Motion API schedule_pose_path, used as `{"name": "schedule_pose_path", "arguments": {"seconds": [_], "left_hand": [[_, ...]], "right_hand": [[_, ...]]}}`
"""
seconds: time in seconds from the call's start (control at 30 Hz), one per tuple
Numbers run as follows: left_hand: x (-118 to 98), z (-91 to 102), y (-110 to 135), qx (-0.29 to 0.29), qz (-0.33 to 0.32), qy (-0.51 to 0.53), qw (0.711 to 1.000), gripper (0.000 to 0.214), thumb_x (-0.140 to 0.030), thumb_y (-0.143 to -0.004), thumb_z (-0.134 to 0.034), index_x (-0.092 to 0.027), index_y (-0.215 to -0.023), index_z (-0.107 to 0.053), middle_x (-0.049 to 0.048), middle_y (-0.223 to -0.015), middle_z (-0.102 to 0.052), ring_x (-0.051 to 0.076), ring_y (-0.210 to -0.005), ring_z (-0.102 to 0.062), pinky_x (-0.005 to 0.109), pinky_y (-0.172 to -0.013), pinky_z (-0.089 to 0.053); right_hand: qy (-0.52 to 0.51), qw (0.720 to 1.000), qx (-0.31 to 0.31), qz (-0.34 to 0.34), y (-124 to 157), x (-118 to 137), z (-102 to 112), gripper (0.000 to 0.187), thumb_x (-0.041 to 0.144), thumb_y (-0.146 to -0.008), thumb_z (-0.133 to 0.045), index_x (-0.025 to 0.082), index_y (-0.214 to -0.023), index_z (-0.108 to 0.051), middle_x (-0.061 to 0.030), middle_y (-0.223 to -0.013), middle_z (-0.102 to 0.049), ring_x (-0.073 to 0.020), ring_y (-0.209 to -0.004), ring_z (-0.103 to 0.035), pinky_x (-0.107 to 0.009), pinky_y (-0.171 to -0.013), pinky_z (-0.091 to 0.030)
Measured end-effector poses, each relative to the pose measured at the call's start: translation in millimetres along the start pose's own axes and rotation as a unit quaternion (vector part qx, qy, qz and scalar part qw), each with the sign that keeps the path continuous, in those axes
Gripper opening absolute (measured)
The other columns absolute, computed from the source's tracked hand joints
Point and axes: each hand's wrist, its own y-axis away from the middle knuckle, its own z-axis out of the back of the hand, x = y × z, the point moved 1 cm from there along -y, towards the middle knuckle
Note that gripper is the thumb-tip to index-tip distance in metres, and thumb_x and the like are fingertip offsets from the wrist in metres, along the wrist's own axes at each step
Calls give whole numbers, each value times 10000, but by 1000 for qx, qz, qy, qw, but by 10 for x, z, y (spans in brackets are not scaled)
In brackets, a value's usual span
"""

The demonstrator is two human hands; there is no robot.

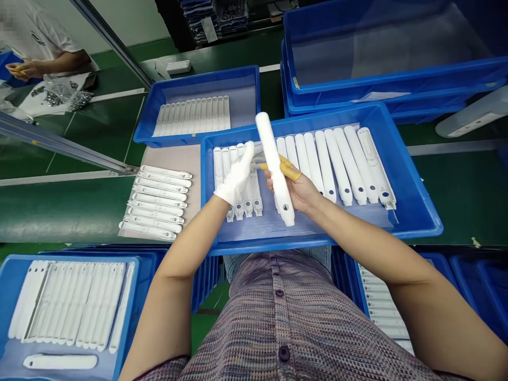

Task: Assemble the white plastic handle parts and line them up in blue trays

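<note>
A long white plastic strip-shaped housing (271, 159), rounded at the top with a small hole near its lower end, tilts above the large blue tray (270, 246). My right hand (297, 188), with yellow finger cots, is closed around its middle. Beside it on the left is my left hand (237, 177) in a white glove, its thumb raised and stretched out. Its other fingers are partly hidden towards the housing; whether they touch it I cannot tell. Under my hands the tray holds a left group of slotted white strips (248, 203) and a right row of smooth white housings (337, 164).
Slotted strips (156, 203) lie on a beige sheet (194, 159) at left. Behind is a smaller blue tray (198, 138) of strips; stacked blue trays (381, 74) stand back right. Another filled tray (133, 296) sits lower left. A metal frame bar (67, 140) crosses left, near a co-worker (51, 39).
</note>
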Motion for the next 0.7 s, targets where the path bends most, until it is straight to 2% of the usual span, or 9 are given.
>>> {"name": "schedule_pose_path", "arguments": {"seconds": [0.1, 0.2, 0.3, 0.37, 0.43, 0.5, 0.57, 0.63, 0.7], "left_hand": [[-107, -121, 101, 47, 22, 139, 989, 633, -761, -972, -467, -206, -1138, -724, 121, -1050, -781, 288, -1046, -744, 419, -900, -635], [-225, -70, 146, -12, 6, 163, 986, 627, -808, -937, -479, -221, -951, -702, 74, -747, -692, 241, -786, -738, 401, -776, -647], [-326, 51, 171, -61, -32, 200, 977, 692, -846, -950, -343, -232, -849, -647, -1, -562, -483, 174, -581, -617, 426, -771, -646], [-355, 78, 211, -66, -49, 231, 969, 670, -808, -980, -331, -232, -905, -666, -18, -562, -439, 142, -530, -540, 431, -801, -639], [-344, 31, 276, -37, -42, 275, 960, 566, -702, -1036, -377, -234, -1039, -695, -27, -606, -458, 116, -524, -504, 409, -852, -625], [-312, -56, 350, -8, -18, 289, 957, 469, -615, -1064, -426, -246, -1174, -694, -39, -615, -457, 105, -515, -484, 384, -887, -612], [-285, -125, 407, -14, -1, 270, 963, 487, -630, -1058, -432, -262, -1265, -675, -54, -576, -425, 106, -489, -466, 377, -889, -610], [-279, -148, 434, -36, 1, 249, 968, 545, -669, -1053, -399, -269, -1322, -653, -69, -545, -389, 103, -463, -458, 381, -898, -609], [-287, -136, 432, -45, 4, 249, 968, 555, -661, -1064, -366, -265, -1340, -640, -67, -557, -406, 112, -503, -524, 391, -926, -608]], "right_hand": [[18, 999, 15, -46, 61, -78, -81, 261, 352, -931, -728, 217, -1126, -618, -49, -964, -770, -163, -820, -751, -278, -703, -675], [75, 995, 31, -54, 142, -125, -88, 338, 464, -903, -759, 224, -1067, -586, -55, -975, -765, -204, -833, -757, -353, -695, -668], [155, 984, 76, -42, 212, -157, -75, 482, 371, -761, -900, 239, -1067, -552, 11, -939, -734, -142, -729, -713, -274, -615, -607], [195, 975, 99, -33, 232, -181, -80, 563, 279, -686, -942, 242, -1073, -535, 41, -907, -706, -118, -712, -694, -233, -593, -567], [216, 972, 96, -15, 231, -196, -90, 550, 276, -690, -933, 244, -1048, -517, 41, -901, -694, -123, -742, -698, -234, -612, -558], [237, 968, 77, 10, 225, -193, -90, 501, 318, -726, -907, 250, -1008, -499, 33, -901, -692, -131, -754, -695, -258, -640, -563], [281, 957, 41, 60, 231, -166, -69, 459, 358, -759, -883, 259, -978, -492, 22, -909, -690, -146, -765, -687, -303, -681, -581], [355, 922, 2, 156, 252, -118, -36, 463, 373, -737, -907, 271, -953, -510, -6, -966, -693, -189, -864, -694, -386, -792, -609], [434, 866, 8, 247, 276, -77, -9, 501, 381, -656, -964, 284, -899, -537, -36, -1045, -704, -251, -1000, -694, -483, -924, -600]]}}
